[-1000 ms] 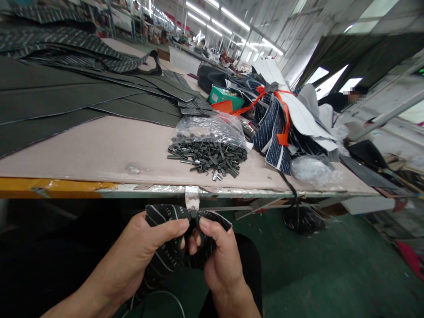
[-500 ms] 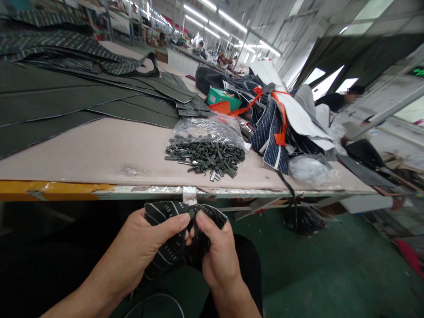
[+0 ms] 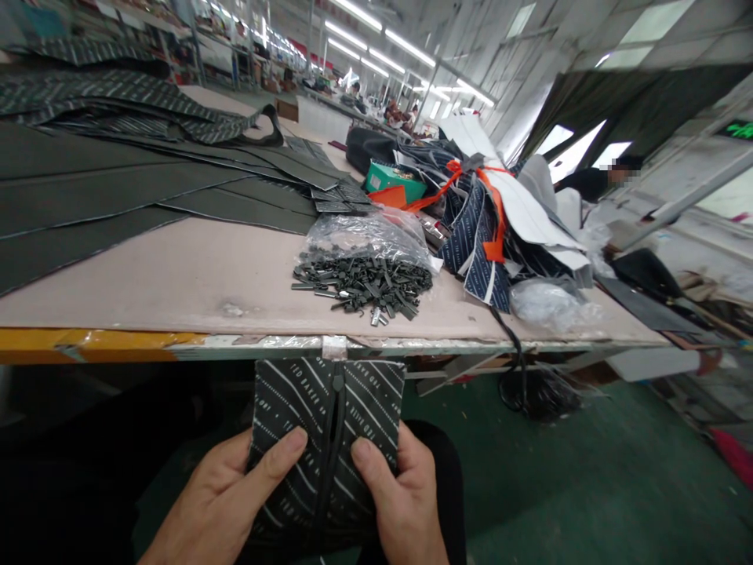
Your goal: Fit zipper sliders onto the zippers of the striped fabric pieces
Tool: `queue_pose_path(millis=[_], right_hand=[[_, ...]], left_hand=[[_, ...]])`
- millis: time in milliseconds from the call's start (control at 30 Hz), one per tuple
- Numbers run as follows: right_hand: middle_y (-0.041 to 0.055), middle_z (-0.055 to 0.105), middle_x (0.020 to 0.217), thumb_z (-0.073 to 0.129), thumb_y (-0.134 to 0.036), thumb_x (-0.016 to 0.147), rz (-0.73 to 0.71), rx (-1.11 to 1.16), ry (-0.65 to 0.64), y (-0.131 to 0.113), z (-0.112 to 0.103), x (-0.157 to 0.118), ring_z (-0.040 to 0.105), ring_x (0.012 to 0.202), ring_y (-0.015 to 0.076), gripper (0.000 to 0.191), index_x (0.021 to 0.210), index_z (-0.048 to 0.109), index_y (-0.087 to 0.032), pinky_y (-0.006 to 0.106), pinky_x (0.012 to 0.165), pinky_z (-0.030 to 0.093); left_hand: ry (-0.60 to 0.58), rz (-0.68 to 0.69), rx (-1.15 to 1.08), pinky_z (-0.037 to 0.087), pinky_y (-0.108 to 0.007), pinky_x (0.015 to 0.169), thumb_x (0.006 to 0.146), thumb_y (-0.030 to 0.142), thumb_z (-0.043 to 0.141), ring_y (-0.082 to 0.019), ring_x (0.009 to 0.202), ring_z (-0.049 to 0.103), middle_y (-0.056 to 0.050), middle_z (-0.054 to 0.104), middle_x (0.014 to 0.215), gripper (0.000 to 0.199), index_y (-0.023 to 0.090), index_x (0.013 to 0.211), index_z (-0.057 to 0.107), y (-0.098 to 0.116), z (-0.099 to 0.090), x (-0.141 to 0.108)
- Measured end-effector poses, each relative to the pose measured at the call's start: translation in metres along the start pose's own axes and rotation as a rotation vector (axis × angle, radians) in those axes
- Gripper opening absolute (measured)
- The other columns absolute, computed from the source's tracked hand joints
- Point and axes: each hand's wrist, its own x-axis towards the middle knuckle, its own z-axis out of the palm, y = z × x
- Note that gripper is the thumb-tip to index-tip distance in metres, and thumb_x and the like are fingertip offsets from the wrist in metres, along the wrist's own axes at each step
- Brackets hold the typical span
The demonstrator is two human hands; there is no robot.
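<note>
Both my hands grip a dark fabric panel (image 3: 294,408) printed with white lettering and slanted stripes, just below the table's front edge. A zipper (image 3: 328,463) runs down its middle, and a dark zipper slider (image 3: 337,382) sits close to the top end. Below the slider the two sides part in a narrow gap. My left hand (image 3: 235,486) is closed on the left side, thumb on top. My right hand (image 3: 400,490) pinches the right side in the same way. The fingers beneath the fabric are hidden.
A clear plastic bag (image 3: 370,235) spills dark zipper sliders (image 3: 376,286) onto the table (image 3: 147,290). Dark panels (image 3: 235,196) lie stacked at left. Behind stand a green box (image 3: 395,182) and navy printed pieces (image 3: 487,267) tied with orange strips. A person (image 3: 588,180) is at far right.
The panel, bunched up between both thumbs before, is now spread flat with its zipper showing. Both hands have moved down and apart along its sides.
</note>
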Motion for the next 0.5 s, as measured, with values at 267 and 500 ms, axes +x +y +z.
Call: queue_pose_path(millis=[267,500], right_hand=[[0.0021,0.078,0.088,0.069,-0.028,0.087,-0.15,-0.16,0.085,-0.05,0.018,0.068,0.066,0.081,0.021,0.018,0.096,0.08,-0.017,0.031,0.077,0.054],[0.0049,0.079,0.078,0.08,-0.04,0.076,-0.057,-0.144,0.035,-0.035,-0.002,0.038,0.071,0.073,0.028,0.02,0.086,0.083,-0.022,0.039,0.067,0.057]], left_hand=[[0.159,0.23,0.212,0.061,-0.032,0.069,0.076,0.061,0.08,-0.03,0.08,0.077,-0.005,0.086,0.086,0.044,0.023,0.098,0.081,0.064,0.015,0.034],[-0.023,0.266,0.032,0.058,-0.029,0.073,0.079,0.056,0.08,-0.023,0.074,0.072,0.0,0.08,0.071,0.035,0.022,0.073,0.078,0.046,0.02,0.005]])
